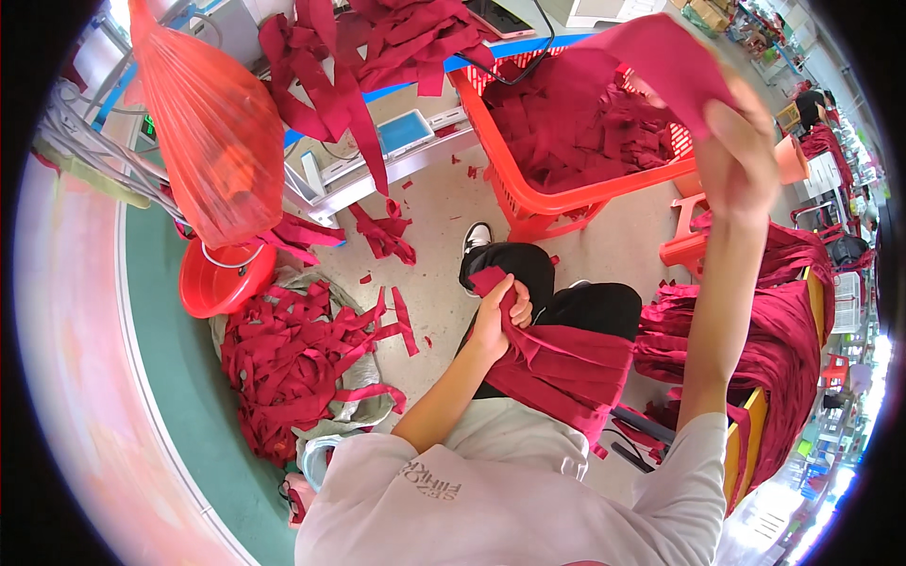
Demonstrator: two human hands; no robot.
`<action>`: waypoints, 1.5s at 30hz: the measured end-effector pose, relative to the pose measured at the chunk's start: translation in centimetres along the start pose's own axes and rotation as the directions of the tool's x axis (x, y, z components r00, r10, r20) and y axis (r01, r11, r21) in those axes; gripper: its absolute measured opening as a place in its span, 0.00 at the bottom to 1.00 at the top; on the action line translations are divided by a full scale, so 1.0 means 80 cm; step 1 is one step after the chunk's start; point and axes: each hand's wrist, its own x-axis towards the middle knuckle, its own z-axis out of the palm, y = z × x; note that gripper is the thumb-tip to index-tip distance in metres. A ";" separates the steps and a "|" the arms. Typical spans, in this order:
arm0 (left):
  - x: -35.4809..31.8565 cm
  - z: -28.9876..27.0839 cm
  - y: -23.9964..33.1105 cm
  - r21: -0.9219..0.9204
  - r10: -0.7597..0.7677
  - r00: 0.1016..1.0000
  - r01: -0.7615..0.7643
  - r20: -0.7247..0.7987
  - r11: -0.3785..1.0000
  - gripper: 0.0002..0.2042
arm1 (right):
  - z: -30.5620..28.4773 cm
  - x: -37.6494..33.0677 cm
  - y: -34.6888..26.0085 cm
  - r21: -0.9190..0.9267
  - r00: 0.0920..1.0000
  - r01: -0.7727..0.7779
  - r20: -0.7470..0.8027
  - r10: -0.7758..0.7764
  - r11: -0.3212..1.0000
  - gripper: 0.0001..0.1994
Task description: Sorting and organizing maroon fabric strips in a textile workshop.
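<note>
Dark red fabric pieces (566, 363) lie across my lap, over black trousers. My left hand (498, 323) is closed around the upper end of this fabric, and a corner of it sticks out above the fingers. Raised at the upper right, my right hand (741, 141) grips a dark red fabric strip (651, 61), which spreads out leftward over the basket's rim. That hand is somewhat smeared by motion, and the strip partly hides its fingers. Below the strip, a red plastic basket (576, 200) holds a heap of similar dark red pieces (576, 132).
Dark red strips (302, 363) are heaped on a sack at left, near a red bucket (222, 283). An orange-red plastic bag (208, 132) hangs above. More strips (415, 42) drape off a blue-edged table. At right, long fabric (746, 330) hangs over a wooden rack beside a red stool (684, 250).
</note>
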 end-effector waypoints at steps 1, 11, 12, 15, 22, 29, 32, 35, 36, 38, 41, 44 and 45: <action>-0.003 0.009 0.001 -0.005 0.019 0.999 -0.019 0.043 1.000 0.19 | 0.010 -0.006 -0.017 0.030 0.990 -0.011 0.142 0.006 0.999 0.25; -0.016 0.144 0.034 -0.212 0.068 0.953 -0.003 0.297 0.977 0.36 | -0.035 -0.248 -0.029 -0.250 0.785 -0.283 0.495 0.373 0.926 0.10; -0.003 0.137 0.044 -0.189 0.127 0.940 -0.069 0.317 0.980 0.23 | -0.038 -0.288 -0.029 -0.340 0.683 -0.569 0.312 0.660 0.749 0.11; 0.018 0.130 0.059 -0.259 0.165 0.951 -0.095 0.263 0.961 0.11 | -0.037 -0.398 -0.012 -0.106 0.248 -0.968 -0.294 0.923 0.227 0.15; 0.007 0.091 0.057 -0.145 0.137 0.940 -0.095 0.311 0.985 0.12 | -0.093 -0.661 0.052 -0.066 -0.313 -0.860 -0.715 0.625 -0.506 0.11; -0.026 0.097 0.045 0.027 0.146 0.986 -0.148 0.077 0.989 0.12 | -0.064 -0.653 0.104 -0.406 0.308 -0.910 -0.801 0.514 -0.086 0.15; -0.021 0.092 0.025 0.075 0.094 0.993 -0.099 0.067 0.992 0.15 | 0.008 -0.470 0.087 -0.510 0.589 -0.805 -0.747 0.309 0.302 0.09; -0.016 0.096 -0.008 0.155 0.187 0.976 -0.168 -0.113 0.973 0.13 | 0.072 -0.370 0.070 -0.750 0.820 -0.572 -0.536 0.201 0.333 0.14; -0.018 0.091 0.000 0.042 0.132 0.986 -0.129 -0.103 0.991 0.13 | 0.086 -0.343 0.071 -0.719 0.847 -0.531 -0.443 0.294 0.448 0.15; -0.032 0.095 0.009 0.162 0.249 0.943 -0.217 -0.219 0.963 0.11 | 0.114 -0.324 0.085 -0.315 0.773 -0.627 -0.363 0.521 0.712 0.17; -0.034 0.093 0.019 0.118 0.244 0.968 -0.236 -0.058 0.965 0.12 | 0.130 -0.331 0.119 -0.503 0.897 -0.440 -0.283 0.340 0.744 0.12; -0.023 0.100 0.009 0.138 0.184 0.982 -0.175 -0.052 0.975 0.14 | 0.116 -0.347 0.104 -0.374 0.828 -0.555 -0.328 0.455 0.743 0.12; -0.019 0.101 0.008 0.143 0.176 0.981 -0.163 -0.084 0.976 0.14 | 0.116 -0.355 0.103 -0.387 0.803 -0.590 -0.373 0.466 0.708 0.12</action>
